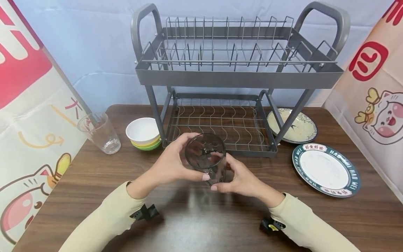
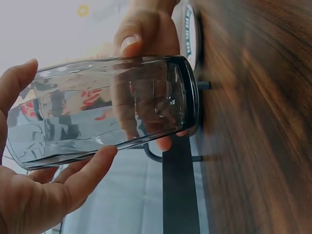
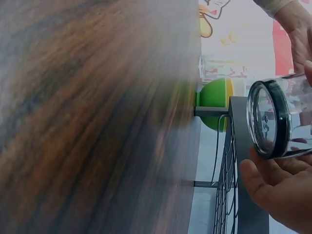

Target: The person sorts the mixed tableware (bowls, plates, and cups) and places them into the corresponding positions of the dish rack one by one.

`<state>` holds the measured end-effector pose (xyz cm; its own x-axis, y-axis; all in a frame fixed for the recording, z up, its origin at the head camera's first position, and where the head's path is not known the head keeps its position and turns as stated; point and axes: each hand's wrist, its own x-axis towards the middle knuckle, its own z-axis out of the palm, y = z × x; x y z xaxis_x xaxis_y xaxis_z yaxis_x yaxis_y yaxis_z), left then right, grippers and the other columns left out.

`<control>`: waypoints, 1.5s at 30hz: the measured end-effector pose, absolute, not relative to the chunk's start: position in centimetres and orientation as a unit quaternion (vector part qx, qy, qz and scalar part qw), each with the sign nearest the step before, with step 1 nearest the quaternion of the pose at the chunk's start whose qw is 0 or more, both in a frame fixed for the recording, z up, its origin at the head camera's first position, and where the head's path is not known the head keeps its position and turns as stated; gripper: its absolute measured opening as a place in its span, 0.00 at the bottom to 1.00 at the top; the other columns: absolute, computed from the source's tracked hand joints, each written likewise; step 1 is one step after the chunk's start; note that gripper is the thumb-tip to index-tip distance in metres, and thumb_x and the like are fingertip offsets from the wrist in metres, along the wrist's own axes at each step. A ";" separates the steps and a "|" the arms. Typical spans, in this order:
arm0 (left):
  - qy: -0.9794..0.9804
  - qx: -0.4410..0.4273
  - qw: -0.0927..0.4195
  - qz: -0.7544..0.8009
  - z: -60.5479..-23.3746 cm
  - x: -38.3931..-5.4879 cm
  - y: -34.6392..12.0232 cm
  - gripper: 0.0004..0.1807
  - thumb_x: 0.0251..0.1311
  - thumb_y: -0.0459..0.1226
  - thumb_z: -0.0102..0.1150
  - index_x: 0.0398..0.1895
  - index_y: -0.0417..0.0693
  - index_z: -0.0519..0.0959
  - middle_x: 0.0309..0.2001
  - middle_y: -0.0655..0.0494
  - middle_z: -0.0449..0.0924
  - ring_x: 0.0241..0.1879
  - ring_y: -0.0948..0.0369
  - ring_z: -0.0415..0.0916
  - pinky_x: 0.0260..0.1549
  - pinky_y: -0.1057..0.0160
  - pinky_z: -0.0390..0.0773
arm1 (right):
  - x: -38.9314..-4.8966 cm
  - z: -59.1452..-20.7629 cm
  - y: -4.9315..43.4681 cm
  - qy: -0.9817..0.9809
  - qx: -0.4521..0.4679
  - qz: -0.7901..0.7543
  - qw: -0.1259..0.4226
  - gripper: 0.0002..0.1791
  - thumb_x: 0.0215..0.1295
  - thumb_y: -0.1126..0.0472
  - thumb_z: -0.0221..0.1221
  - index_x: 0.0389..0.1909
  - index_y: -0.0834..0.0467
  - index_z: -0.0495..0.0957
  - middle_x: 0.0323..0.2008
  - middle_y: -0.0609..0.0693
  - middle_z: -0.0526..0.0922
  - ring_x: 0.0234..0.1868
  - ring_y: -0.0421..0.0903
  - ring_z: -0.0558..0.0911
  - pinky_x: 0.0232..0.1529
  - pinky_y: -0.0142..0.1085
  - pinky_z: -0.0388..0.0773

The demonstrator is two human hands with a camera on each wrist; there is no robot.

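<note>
Both hands hold a dark, see-through drinking glass [image 1: 205,154] in front of the rack, its mouth tipped up toward the head camera. My left hand [image 1: 174,162] grips it near the rim, thumb on the near side and fingers round the far side. Lower down, my right hand [image 1: 240,176] holds the glass near its base, with the thumb in front. In the left wrist view the thick base of the glass [image 2: 183,95] is clear of the table. The right wrist view shows the round bottom of the glass [image 3: 268,119] above the right fingers [image 3: 256,180].
A two-tier grey dish rack [image 1: 239,79] stands at the back. Left of it are stacked bowls [image 1: 143,131], white on top, and a clear glass [image 1: 104,134]. On the right lie a patterned plate [image 1: 296,127] and a green-rimmed plate [image 1: 325,169].
</note>
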<state>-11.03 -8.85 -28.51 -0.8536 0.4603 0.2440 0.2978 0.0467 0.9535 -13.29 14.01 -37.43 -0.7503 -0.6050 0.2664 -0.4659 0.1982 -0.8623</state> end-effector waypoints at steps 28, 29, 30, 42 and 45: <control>0.775 0.257 0.079 0.572 -31.5 -12.4 -12.3 0.54 0.28 0.33 0.80 0.64 0.56 0.60 0.56 0.53 0.68 0.51 0.56 0.71 0.44 0.52 0.74 | -12.1 -33.2 15.1 0.780 -0.339 -0.525 0.030 0.27 0.40 0.74 0.70 0.41 0.63 0.67 0.37 0.55 0.75 0.31 0.45 0.77 0.35 0.34 0.74; 0.777 0.254 0.078 0.571 -31.6 -12.4 -12.4 0.54 0.29 0.33 0.80 0.64 0.56 0.60 0.56 0.53 0.68 0.51 0.56 0.71 0.44 0.52 0.74 | -12.0 -32.9 15.1 0.779 -0.339 -0.526 0.032 0.26 0.41 0.74 0.69 0.40 0.63 0.67 0.39 0.56 0.75 0.32 0.45 0.77 0.36 0.34 0.74; 0.779 0.251 0.078 0.570 -31.7 -12.4 -12.5 0.53 0.29 0.33 0.80 0.64 0.55 0.61 0.56 0.53 0.68 0.51 0.56 0.71 0.44 0.52 0.74 | -12.0 -32.8 15.1 0.779 -0.336 -0.529 0.033 0.26 0.41 0.74 0.69 0.40 0.63 0.67 0.42 0.58 0.75 0.34 0.45 0.77 0.38 0.34 0.74; 0.831 0.203 0.041 0.516 -32.3 -12.7 -14.0 0.30 0.46 0.38 0.71 0.54 0.43 0.72 0.53 0.53 0.73 0.47 0.55 0.74 0.42 0.57 0.76 | -11.8 -32.6 15.9 0.792 -0.323 -0.518 -0.008 0.33 0.38 0.75 0.70 0.49 0.67 0.68 0.28 0.48 0.76 0.27 0.42 0.76 0.29 0.34 0.73; 0.850 0.189 0.018 0.491 -32.7 -13.2 -14.5 0.25 0.48 0.37 0.70 0.50 0.41 0.74 0.49 0.51 0.76 0.44 0.54 0.76 0.41 0.59 0.76 | -11.8 -32.5 16.1 0.793 -0.312 -0.523 -0.019 0.37 0.36 0.76 0.69 0.53 0.68 0.67 0.33 0.50 0.77 0.30 0.42 0.76 0.32 0.32 0.73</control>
